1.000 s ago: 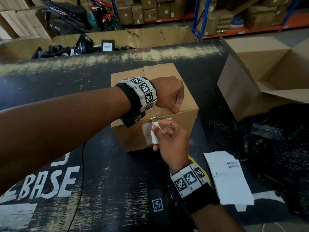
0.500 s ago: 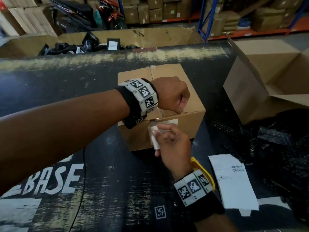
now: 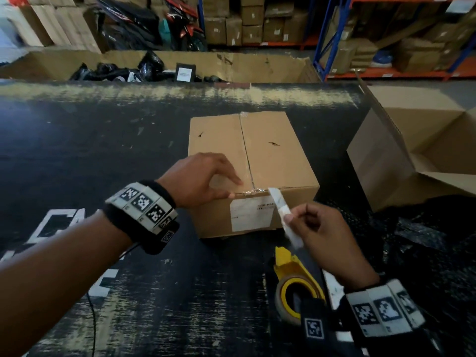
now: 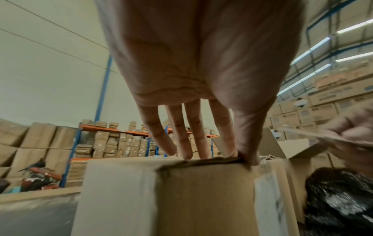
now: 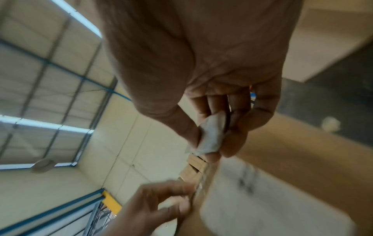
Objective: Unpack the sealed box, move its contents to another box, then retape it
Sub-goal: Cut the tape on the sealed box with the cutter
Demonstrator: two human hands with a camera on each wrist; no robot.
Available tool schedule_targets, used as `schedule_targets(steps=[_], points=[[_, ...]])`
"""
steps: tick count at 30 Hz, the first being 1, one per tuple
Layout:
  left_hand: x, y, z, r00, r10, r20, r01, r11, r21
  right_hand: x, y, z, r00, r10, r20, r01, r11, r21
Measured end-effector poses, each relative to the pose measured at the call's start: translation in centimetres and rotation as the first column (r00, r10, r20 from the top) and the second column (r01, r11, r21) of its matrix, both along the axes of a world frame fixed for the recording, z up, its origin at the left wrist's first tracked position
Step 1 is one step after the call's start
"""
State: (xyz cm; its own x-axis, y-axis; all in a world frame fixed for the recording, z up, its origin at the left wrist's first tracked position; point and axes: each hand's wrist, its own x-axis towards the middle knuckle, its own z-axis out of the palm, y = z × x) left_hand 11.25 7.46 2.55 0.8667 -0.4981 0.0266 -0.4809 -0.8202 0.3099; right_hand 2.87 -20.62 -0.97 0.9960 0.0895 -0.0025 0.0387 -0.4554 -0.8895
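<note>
- My left hand sits left of centre in the head view, fingers straight with their tips on the near top edge of the sealed box, thumb against that edge; it grips nothing.
- The sealed box stands on the dark counter at centre frame, flaps closed, a white label on its near face.
- My right hand, lower right of centre, pinches a strip of tape between thumb and curled fingers; the strip's far end reaches the box's near top edge.
- A yellow tape dispenser lies on the counter under my right wrist.
- An open box stands at the right edge.
</note>
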Motion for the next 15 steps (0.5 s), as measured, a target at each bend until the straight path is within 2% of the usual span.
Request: schedule_targets(steps=[3,6,10,15], points=[[-1.0,0.0,-0.9,0.998,0.054,0.027,-0.052,0.997,-0.061,3.5,-1.0,3.8,0.995,0.066,0.073,-0.056,0.989,-0.136],[-1.9,0.0,-2.1,0.992,0.100,0.077,-0.091,0.990,-0.105,9.5,-0.1,6.7,0.977,0.186,0.106,-0.145,0.939,-0.312],[-3.1,-0.2,-3.3,0.979,0.160,0.130,-0.138,0.977,-0.161,19.8,1.7,6.5,0.963,0.266,0.031,-0.214,0.832,-0.512],[-3.6,-0.5,-3.7,0.972,0.188,0.143,-0.154,0.963,-0.221,27.3,4.1,6.2,0.935,0.339,-0.105,-0.332,0.732,-0.595]])
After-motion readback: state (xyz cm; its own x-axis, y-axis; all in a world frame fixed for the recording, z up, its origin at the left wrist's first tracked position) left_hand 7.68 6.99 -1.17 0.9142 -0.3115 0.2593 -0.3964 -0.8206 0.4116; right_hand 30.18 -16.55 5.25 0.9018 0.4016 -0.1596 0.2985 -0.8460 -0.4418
